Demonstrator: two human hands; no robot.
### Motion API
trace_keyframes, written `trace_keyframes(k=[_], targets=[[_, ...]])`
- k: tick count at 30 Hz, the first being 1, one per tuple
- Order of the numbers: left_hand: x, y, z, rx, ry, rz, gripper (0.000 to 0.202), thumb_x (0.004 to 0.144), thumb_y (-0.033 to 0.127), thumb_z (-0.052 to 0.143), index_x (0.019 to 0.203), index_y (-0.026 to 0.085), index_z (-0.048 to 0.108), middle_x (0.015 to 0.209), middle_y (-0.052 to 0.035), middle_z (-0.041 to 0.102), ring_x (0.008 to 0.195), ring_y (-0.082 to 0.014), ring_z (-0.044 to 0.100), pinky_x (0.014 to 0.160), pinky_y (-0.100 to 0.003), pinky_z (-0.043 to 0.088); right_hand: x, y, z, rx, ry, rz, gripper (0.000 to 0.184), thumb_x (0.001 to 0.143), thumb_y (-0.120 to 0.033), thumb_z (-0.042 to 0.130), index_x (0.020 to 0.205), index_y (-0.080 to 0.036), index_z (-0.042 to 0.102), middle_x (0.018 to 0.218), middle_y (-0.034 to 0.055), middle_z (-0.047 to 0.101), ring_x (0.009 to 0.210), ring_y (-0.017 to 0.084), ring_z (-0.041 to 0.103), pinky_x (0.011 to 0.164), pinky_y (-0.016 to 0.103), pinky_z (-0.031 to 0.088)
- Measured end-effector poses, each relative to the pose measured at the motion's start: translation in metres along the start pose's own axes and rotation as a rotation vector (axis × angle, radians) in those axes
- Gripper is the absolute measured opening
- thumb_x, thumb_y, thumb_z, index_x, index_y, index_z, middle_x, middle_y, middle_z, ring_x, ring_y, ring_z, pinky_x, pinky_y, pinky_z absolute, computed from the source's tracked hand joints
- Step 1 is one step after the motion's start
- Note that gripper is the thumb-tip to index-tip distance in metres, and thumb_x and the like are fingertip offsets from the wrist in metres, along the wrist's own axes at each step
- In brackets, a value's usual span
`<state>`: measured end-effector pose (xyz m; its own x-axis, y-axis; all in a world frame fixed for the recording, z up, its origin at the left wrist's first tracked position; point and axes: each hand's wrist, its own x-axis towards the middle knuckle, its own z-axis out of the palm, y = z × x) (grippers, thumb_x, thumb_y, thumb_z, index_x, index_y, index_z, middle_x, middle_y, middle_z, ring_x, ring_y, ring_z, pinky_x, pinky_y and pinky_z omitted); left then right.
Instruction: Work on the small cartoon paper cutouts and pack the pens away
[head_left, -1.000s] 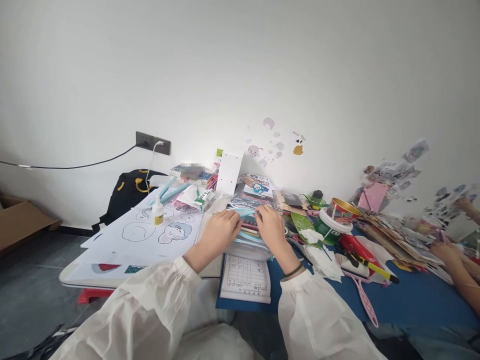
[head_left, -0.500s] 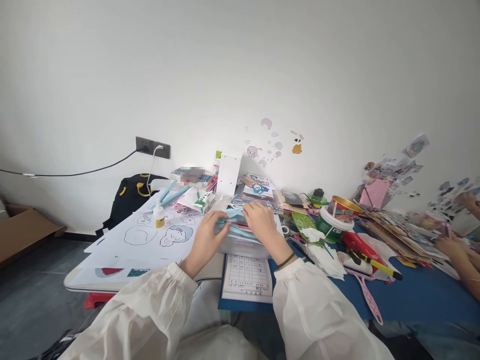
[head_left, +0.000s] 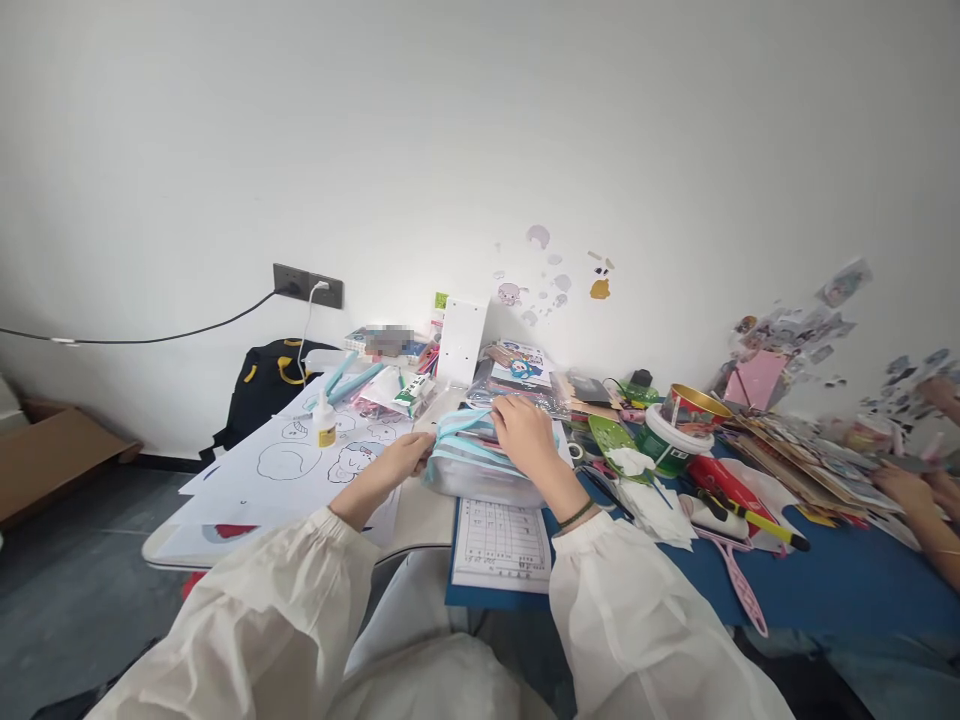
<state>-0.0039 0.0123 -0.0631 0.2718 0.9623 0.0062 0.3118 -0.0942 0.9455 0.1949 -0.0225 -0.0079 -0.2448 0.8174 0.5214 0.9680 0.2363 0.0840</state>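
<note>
A clear pouch with light-blue striped edges point(head_left: 471, 462), full of coloured items, lies on the table in front of me. My left hand point(head_left: 401, 460) grips its left end with curled fingers. My right hand point(head_left: 527, 437) presses down on its top, fingers bent over the blue edge. Both arms wear white sleeves, and a dark band circles my right wrist. A printed form sheet point(head_left: 501, 529) lies just below the pouch on the blue mat point(head_left: 825, 585).
White sheets with cartoon outlines point(head_left: 300, 465) and a small glue bottle point(head_left: 325, 424) lie to the left. A green tub point(head_left: 664, 440), tissues point(head_left: 652, 505), a red-and-yellow tool point(head_left: 739, 500) and a pink handle point(head_left: 739, 585) crowd the right. Another person's hands point(head_left: 911, 490) work at far right.
My left hand slid from the top of the pouch to its left end. My right hand stayed on top, and the pouch's blue edge has been drawn together.
</note>
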Motion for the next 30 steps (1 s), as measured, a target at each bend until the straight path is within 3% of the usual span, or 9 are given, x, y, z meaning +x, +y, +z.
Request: trace_keyframes(k=[6,13,16,19,24,27,30], targets=[[-0.005,0.016,0.0,0.021,0.034,-0.066,0.045,0.068,0.065,0.051,0.06,0.021,0.043,0.053,0.0021,0.047,0.051,-0.016,0.047,0.048,-0.026,0.033,-0.001,-0.001,0.002,0.013,-0.003,-0.009,0.014,0.091,-0.019,0.047,0.093,-0.019,0.061,0.091,0.0062,0.067,0.089,0.021,0.058,0.069,0.029,0.039],[-0.001,0.018,0.001,-0.01,-0.058,-0.107,0.042,0.067,0.06,0.047,0.057,0.024,0.028,0.047,0.0096,0.024,0.037,-0.0071,0.022,0.04,-0.022,0.021,-0.001,-0.001,0.003,0.02,-0.005,0.002,0.017,0.092,-0.019,0.045,0.094,-0.019,0.062,0.09,0.0062,0.067,0.09,0.021,0.058,0.069,0.029,0.041],[0.002,0.023,-0.003,0.021,-0.027,-0.054,0.038,0.067,0.054,0.048,0.056,0.023,0.029,0.048,0.0092,0.022,0.038,-0.0073,0.021,0.041,-0.022,0.02,-0.001,-0.001,0.002,0.025,0.0,-0.005,0.018,0.092,-0.018,0.045,0.094,-0.017,0.062,0.09,0.0063,0.067,0.088,0.021,0.058,0.068,0.03,0.041],[0.001,0.035,-0.003,0.102,0.069,0.017,0.036,0.068,0.049,0.052,0.054,0.022,0.034,0.047,0.0063,0.029,0.043,-0.01,0.028,0.044,-0.023,0.021,-0.001,-0.001,0.002,0.035,-0.002,-0.023,0.018,0.091,-0.016,0.045,0.094,-0.017,0.062,0.09,0.0062,0.067,0.088,0.021,0.059,0.069,0.029,0.042],[-0.002,0.079,0.013,0.308,0.27,0.191,0.033,0.075,0.041,0.05,0.053,0.021,0.035,0.051,0.0038,0.036,0.053,-0.0133,0.035,0.05,-0.025,0.025,-0.002,0.0,0.003,0.064,0.001,-0.061,0.017,0.091,-0.016,0.045,0.094,-0.017,0.061,0.088,0.0063,0.067,0.088,0.021,0.059,0.07,0.029,0.042],[0.002,0.102,0.027,0.484,0.282,0.336,0.029,0.079,0.036,0.046,0.057,0.022,0.033,0.052,0.0042,0.038,0.052,-0.0139,0.039,0.052,-0.026,0.028,-0.003,0.001,0.005,0.098,0.021,-0.063,0.016,0.091,-0.018,0.046,0.095,-0.017,0.061,0.087,0.0068,0.067,0.087,0.021,0.06,0.07,0.029,0.042],[0.008,0.099,0.036,0.602,0.255,0.433,0.017,0.079,0.034,0.045,0.068,0.023,0.038,0.061,0.0018,0.05,0.058,-0.0177,0.049,0.057,-0.028,0.036,-0.002,0.001,0.006,0.146,0.036,-0.032,0.015,0.09,-0.018,0.047,0.093,-0.016,0.062,0.087,0.0067,0.067,0.086,0.021,0.06,0.069,0.029,0.042]])
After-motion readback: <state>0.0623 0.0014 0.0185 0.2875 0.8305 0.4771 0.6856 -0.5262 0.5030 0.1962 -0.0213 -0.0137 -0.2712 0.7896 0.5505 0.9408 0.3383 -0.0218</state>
